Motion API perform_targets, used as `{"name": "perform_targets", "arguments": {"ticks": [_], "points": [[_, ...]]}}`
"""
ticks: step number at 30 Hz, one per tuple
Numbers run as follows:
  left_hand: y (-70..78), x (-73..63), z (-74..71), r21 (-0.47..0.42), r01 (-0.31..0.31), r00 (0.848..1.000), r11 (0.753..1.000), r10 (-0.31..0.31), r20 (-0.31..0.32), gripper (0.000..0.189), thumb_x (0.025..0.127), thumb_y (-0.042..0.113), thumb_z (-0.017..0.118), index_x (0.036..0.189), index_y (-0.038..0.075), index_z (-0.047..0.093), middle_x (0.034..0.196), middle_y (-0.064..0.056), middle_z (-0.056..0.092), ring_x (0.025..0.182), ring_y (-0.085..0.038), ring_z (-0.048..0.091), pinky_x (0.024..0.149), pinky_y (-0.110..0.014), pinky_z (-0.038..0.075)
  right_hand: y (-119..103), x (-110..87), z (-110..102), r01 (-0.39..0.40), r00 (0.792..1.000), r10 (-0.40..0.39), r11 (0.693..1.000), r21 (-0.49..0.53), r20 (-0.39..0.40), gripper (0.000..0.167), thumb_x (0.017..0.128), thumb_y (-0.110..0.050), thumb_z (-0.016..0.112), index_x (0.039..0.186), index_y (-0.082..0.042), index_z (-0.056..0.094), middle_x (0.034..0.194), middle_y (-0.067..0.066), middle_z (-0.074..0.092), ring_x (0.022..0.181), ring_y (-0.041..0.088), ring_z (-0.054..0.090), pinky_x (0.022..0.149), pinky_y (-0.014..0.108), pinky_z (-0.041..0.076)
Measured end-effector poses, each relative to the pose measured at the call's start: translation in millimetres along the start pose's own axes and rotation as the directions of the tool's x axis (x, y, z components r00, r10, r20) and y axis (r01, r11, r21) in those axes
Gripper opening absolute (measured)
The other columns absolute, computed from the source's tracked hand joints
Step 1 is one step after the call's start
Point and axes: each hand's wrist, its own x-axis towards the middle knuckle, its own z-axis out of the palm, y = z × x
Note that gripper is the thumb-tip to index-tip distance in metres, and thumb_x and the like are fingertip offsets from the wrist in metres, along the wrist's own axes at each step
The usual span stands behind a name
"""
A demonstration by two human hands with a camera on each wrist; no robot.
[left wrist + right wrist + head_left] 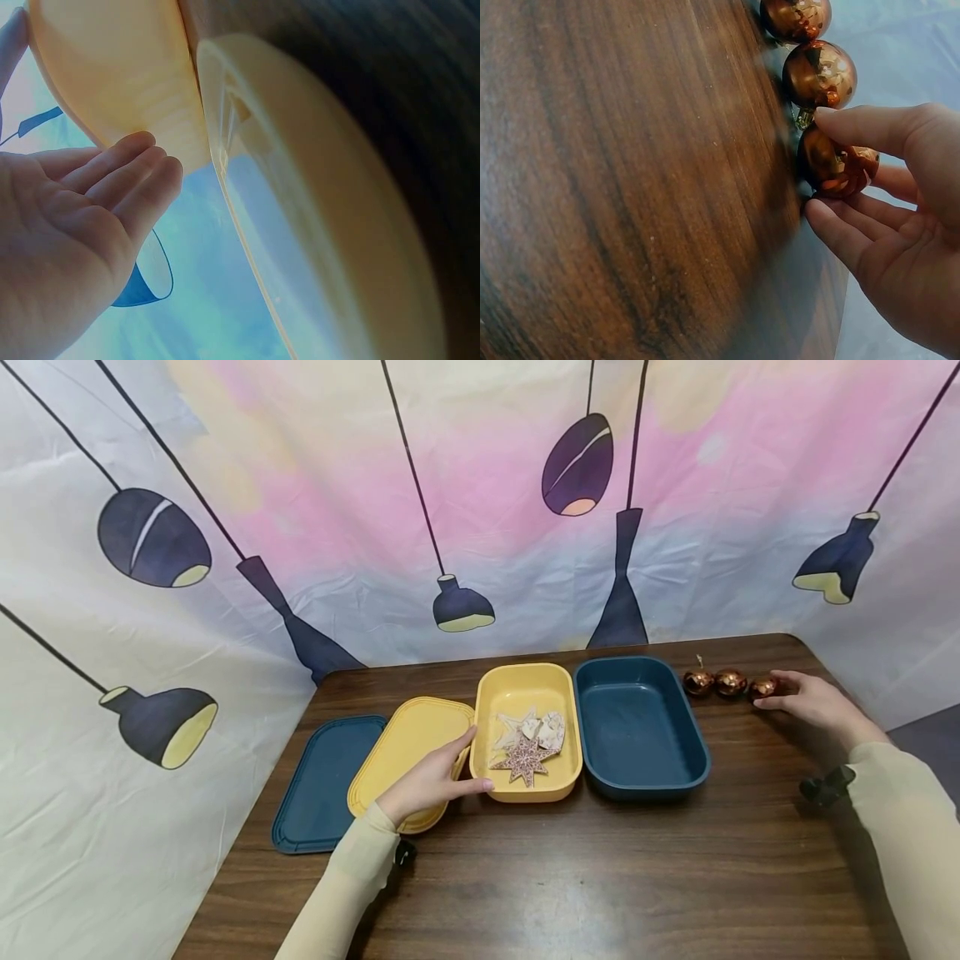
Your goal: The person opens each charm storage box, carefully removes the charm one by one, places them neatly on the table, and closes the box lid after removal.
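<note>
Lamp-print backdrop (322, 493) hangs behind the brown worktop (600, 877). At the right hand (813, 702), we note thumb and fingers clamped on a copper bauble (763, 687); two more baubles (730, 682) sit in line just left of those fingers. The left hand (431, 785) has its thumb spread from fairly straight fingers, against the yellow box (527, 795). Star ornaments (525, 758) lie in that box, right of the left fingers. We judge the work part done: stars boxed, three baubles outside, nothing visible in the blue box (637, 735) between both hands' fingers. Yellow lid (412, 739) and blue lid (322, 785) lie off, left of the left fingers.
</note>
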Motion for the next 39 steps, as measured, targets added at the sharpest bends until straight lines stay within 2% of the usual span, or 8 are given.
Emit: {"name": "perform_targets", "arguments": {"ticks": [14,28,39], "points": [[0.7,-1.5,0.2,-0.012,0.016,1.000,1.000,-0.016,0.002,0.101,0.088,0.049,0.077,0.162,0.012,0.018,0.162,-0.008,0.029,0.146,-0.024,0.033,0.115,-0.045,0.034,1.7,-0.7,-0.1,-0.006,1.000,0.006,0.999,0.039,0.005,0.095,0.099,-0.043,0.061,0.153,0.016,0.009,0.148,0.049,0.012,0.131,0.067,0.020,0.102,0.075,0.026],[2.3,-0.4,-1.5,-0.017,0.020,1.000,1.000,-0.020,0.003,0.100,0.089,0.046,0.077,0.162,0.012,0.018,0.163,-0.007,0.027,0.147,-0.024,0.031,0.116,-0.046,0.033,3.3,0.7,1.0,-0.012,1.000,0.013,1.000,0.022,-0.027,0.091,0.100,-0.042,0.061,0.152,0.016,0.014,0.148,0.049,0.015,0.129,0.067,0.023,0.102,0.075,0.026],[3.1,-1.3,-1.7,-0.010,0.018,1.000,1.000,-0.018,0.009,0.104,0.087,0.054,0.075,0.162,0.011,0.018,0.163,-0.008,0.027,0.147,-0.024,0.032,0.116,-0.046,0.033,4.9,3.0,1.7,-0.020,0.999,0.021,0.999,0.037,-0.029,0.091,0.100,-0.044,0.059,0.154,0.013,0.014,0.149,0.048,0.014,0.130,0.067,0.021,0.102,0.075,0.025]]}}
